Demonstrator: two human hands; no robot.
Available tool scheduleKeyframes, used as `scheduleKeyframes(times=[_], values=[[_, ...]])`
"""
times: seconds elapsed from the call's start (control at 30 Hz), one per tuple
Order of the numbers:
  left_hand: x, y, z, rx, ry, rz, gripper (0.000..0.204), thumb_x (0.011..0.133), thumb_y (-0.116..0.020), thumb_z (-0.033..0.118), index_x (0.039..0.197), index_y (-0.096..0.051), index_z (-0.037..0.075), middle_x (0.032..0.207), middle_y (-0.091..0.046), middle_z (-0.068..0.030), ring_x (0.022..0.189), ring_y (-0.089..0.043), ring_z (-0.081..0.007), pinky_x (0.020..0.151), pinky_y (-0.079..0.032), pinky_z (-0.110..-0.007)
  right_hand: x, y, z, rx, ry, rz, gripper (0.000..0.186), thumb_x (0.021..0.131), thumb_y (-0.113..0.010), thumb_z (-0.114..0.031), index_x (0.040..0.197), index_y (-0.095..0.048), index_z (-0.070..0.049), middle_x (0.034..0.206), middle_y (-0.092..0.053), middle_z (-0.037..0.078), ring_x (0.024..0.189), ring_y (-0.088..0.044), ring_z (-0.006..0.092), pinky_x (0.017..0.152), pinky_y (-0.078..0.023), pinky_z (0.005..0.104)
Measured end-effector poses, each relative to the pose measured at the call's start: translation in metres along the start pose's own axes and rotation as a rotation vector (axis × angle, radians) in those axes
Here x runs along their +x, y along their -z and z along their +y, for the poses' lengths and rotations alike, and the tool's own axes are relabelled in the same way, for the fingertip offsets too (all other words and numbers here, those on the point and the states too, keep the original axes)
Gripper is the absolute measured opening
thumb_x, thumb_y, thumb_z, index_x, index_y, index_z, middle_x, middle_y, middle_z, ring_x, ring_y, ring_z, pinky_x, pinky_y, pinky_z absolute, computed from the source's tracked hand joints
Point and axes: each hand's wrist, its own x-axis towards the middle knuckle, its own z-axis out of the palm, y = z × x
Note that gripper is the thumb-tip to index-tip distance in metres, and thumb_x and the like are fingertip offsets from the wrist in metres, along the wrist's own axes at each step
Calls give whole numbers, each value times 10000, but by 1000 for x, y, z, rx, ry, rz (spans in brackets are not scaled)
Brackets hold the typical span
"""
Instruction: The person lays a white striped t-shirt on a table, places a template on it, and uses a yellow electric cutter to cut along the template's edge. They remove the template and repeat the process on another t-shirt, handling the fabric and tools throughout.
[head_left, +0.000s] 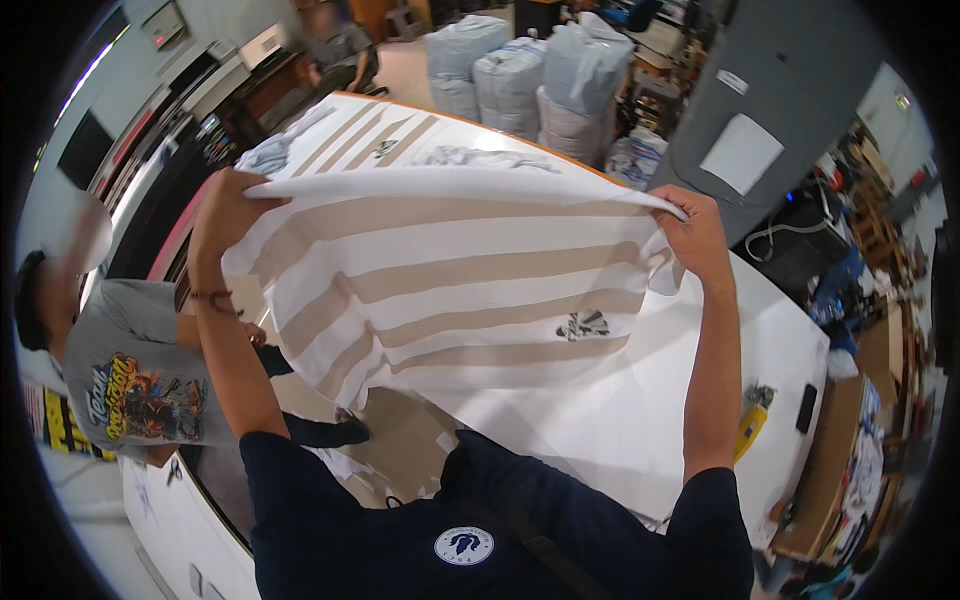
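Observation:
A white fabric panel with beige stripes (480, 270) and a small dark print near its right side hangs stretched between my hands over the table. My left hand (240, 205) grips its upper left corner. Gripped in my right hand (695, 230) is the upper right corner, where the edge curls into a small roll. The lower left part of the cloth falls in folds past the table edge. Beyond it, another striped fabric piece (365, 138) lies flat on the white table (560, 400), with a crumpled white cloth (485, 158) beside it.
A person in a grey shirt (150, 370) stands close on my left; another person (340, 50) sits at the far end. Large stuffed sacks (510, 85) stand behind the table. A grey pillar (770, 110) rises at right. A yellow-handled tool (750, 430) lies on the table's right side.

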Motion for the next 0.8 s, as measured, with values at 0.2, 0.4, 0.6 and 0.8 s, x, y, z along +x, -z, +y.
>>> scheduleKeyframes(times=[0.2,0.4,0.6,0.8], values=[[-50,3,-41,139,-369,250,439,626,-613,-93,1032,-746,8,982,-710,-165,927,-689,-333,876,-526,-407,-135,70,-35,-146,-122,-324,213,733,-848,-93,910,-754,-21,794,-726,99,697,-665,265,699,-514,333],[-62,-30,-5,-346,-350,214,359,807,-627,161,1096,-681,-43,1069,-670,-155,985,-650,-273,878,-502,-373,-274,139,-70,77,-77,-300,190,762,-778,-20,944,-761,-75,839,-736,116,716,-703,312,638,-536,357],[31,-178,18,-690,-227,-141,382,894,-590,161,1226,-649,-18,1140,-678,-129,1059,-641,-232,954,-501,-369,-316,171,24,-191,-603,65,354,778,-774,-236,1026,-720,10,1065,-698,122,1060,-648,272,963,-479,347],[93,-350,96,-395,-186,-756,279,875,-683,202,1026,-744,-24,736,-647,-66,667,-547,-121,592,-428,-317,-292,146,166,-148,-951,-45,258,860,-767,-185,1028,-733,7,867,-698,117,840,-618,152,796,-479,285]])
